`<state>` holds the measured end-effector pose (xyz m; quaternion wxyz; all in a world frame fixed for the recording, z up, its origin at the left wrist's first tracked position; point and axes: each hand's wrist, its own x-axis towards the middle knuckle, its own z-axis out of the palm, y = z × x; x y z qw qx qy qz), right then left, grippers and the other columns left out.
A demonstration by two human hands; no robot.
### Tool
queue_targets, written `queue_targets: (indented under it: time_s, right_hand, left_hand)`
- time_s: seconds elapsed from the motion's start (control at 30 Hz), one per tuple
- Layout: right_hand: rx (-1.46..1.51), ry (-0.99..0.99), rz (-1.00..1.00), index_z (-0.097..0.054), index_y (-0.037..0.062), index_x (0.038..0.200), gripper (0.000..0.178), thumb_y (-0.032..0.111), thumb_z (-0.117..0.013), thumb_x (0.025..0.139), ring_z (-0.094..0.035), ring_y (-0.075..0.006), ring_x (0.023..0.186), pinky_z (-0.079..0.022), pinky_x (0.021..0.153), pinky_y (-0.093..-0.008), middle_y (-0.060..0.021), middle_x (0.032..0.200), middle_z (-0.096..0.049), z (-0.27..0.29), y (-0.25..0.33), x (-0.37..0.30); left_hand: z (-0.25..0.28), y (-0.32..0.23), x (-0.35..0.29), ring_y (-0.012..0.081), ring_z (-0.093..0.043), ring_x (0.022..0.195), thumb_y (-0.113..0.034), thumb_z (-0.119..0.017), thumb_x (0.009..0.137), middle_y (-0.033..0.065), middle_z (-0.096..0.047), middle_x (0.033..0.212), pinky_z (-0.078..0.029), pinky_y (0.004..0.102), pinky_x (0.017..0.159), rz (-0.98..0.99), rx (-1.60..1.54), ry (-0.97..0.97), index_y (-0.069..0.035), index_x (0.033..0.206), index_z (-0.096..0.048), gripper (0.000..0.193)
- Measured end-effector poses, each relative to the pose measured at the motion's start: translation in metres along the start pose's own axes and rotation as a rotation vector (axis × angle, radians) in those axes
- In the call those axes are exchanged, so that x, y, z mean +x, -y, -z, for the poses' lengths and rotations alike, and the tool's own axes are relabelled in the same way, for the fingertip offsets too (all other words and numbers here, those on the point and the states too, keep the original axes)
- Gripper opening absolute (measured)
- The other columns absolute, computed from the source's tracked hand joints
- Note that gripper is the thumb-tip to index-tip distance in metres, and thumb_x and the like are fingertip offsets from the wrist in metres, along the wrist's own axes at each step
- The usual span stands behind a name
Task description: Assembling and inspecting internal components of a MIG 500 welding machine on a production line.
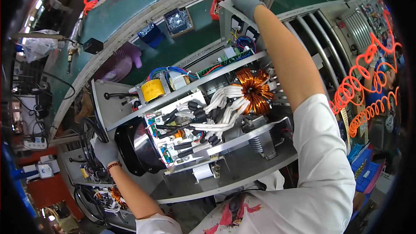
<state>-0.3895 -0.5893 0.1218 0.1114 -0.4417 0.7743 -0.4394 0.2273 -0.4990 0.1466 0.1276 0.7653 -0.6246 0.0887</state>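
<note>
A grey metal chassis (pixel 102 99) full of electrical parts lies across the middle in front of me. My left hand (pixel 106 151), in a grey glove, is closed on its left end panel, beside a loop of black cable (pixel 89 128). At the far right corner my gloved right hand (pixel 245 1) has its fingers curled over the top of an upright panel. Inside the chassis sit a copper-wound coil (pixel 252 91), thick white cables (pixel 225 104), a yellow cylindrical part (pixel 153 90) and a black round housing (pixel 138 147).
Beyond the chassis runs a green worktop with a red bin (pixel 218 6) and a box of small metal parts (pixel 178 21). A purple fan (pixel 119 67) stands at far left. Metal rollers (pixel 325 34) and orange coiled hoses (pixel 359 78) are at right. Another wired unit (pixel 110 197) is lower left.
</note>
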Motion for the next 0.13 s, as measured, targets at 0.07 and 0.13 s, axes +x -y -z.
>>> queue_targets:
  time_s: [0.07,0.13]
  right_hand:
    - [-0.536,0.2,-0.008,-0.047,0.0123,0.138,0.059,0.035,-0.058,0.084,-0.057,-0.0297,0.117,-0.042,0.102,-0.0377,-0.0209,0.128,-0.056,0.043,0.022,-0.036]
    - [-0.606,0.091,0.578,-0.043,0.0104,0.133,0.05,0.02,-0.052,0.085,-0.067,-0.0338,0.095,-0.051,0.082,-0.0466,-0.0201,0.105,-0.068,0.076,0.02,-0.037]
  left_hand:
    - [-0.006,-0.004,0.002,0.0419,-0.059,0.099,-0.017,-0.06,0.07,0.027,-0.06,0.105,-0.047,0.0454,0.085,0.021,0.002,0.053,-0.001,0.104,-0.062,0.038]
    - [-0.02,0.014,0.021,0.0395,-0.054,0.115,-0.022,-0.063,0.076,0.0249,-0.055,0.124,-0.044,0.0433,0.095,0.038,0.129,0.079,-0.007,0.128,-0.05,0.056]
